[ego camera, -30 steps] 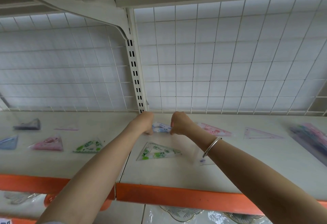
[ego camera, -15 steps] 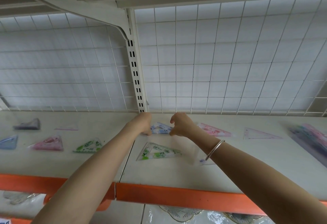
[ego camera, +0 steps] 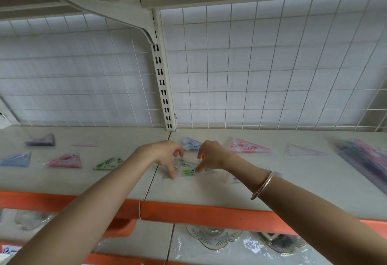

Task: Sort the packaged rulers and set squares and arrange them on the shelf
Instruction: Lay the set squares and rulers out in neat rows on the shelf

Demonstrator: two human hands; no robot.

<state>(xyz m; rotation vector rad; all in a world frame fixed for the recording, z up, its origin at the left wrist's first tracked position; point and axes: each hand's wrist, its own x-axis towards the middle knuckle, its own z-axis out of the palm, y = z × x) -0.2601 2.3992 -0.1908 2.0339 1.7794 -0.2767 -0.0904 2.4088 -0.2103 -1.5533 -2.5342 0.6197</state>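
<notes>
green set square [ego camera: 186, 171] seems light, stiff, slick-wrapped; pinch its edges. left hand [ego camera: 165, 154] and right hand [ego camera: 211, 156] press fingertips on it.

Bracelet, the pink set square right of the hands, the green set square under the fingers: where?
Bracelet [ego camera: 262, 185], head view, band's middle.
Right pink set square [ego camera: 247, 148], head view, printed centre.
Centre green set square [ego camera: 188, 172], head view, cartoon print.

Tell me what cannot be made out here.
Head view:
Green set square: partly covered by left hand and right hand; grip or touch unclear.
Packages at right: blurred, cut by the edge.
Glass dishes below: half hidden behind orange shelf edge.
</notes>
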